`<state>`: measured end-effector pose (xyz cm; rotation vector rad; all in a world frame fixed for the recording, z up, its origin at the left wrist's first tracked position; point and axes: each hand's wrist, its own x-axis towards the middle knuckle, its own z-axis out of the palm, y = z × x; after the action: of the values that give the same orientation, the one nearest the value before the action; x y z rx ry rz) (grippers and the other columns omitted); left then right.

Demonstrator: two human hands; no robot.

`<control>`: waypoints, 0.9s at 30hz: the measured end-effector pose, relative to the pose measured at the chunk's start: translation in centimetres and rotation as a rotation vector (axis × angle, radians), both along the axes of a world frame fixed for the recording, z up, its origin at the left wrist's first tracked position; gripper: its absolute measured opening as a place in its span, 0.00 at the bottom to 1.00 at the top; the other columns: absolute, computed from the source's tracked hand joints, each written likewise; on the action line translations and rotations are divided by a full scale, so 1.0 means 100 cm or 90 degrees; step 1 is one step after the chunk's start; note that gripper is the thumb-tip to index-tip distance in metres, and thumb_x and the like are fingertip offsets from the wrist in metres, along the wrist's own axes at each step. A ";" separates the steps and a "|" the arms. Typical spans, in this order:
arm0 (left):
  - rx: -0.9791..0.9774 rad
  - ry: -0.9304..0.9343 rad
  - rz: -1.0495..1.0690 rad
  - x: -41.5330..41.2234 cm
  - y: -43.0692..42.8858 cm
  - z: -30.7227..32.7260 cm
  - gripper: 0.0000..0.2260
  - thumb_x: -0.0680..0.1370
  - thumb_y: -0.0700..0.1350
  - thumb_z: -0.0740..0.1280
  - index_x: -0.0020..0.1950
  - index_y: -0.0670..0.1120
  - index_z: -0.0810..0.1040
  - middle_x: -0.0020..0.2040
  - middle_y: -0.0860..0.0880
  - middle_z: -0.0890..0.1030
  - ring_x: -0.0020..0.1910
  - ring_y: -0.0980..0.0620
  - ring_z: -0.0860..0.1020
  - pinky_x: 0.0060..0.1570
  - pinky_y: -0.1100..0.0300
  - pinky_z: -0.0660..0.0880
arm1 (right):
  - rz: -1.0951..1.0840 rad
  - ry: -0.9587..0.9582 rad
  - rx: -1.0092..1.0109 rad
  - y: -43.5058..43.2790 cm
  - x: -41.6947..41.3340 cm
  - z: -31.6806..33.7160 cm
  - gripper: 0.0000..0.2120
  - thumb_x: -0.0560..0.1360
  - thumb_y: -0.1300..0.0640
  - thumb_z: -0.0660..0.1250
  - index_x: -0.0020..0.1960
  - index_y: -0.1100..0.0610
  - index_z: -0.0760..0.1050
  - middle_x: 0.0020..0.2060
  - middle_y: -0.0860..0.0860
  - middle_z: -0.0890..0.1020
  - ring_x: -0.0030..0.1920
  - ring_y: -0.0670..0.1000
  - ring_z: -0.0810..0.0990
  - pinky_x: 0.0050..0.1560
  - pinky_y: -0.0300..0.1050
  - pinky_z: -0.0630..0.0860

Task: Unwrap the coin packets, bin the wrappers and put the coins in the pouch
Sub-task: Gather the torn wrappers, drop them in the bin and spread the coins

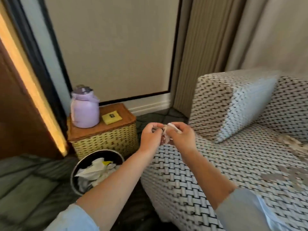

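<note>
Soft, even indoor light; motion blur throughout; wide-angle bending at the edges.

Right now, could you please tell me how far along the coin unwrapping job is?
Crumpled white paper already lies in the bin, so some packets look done. The left hand and right hand grip one packet between them. Binning its wrapper and pouching the coins remain; no pouch is clear.

Your two hands, left (pixel 150 137) and right (pixel 181 137), one coin packet (pixel 165 139), one bin (pixel 103 151), one wicker box (pixel 106 139), one flask (pixel 85 112)
</note>
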<state>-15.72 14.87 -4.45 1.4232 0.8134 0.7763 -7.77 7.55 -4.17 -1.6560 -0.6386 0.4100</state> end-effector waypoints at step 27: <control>-0.312 0.172 0.107 -0.162 0.144 -0.108 0.10 0.83 0.48 0.59 0.61 0.49 0.74 0.60 0.49 0.77 0.54 0.50 0.75 0.58 0.50 0.74 | 0.119 0.455 -0.202 0.140 -0.150 -0.092 0.23 0.82 0.44 0.56 0.72 0.56 0.68 0.70 0.56 0.71 0.68 0.56 0.71 0.68 0.57 0.69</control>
<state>-31.88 29.28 -15.29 1.0353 1.2484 0.4652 -22.74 21.53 -13.37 -1.5928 -0.1889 1.2202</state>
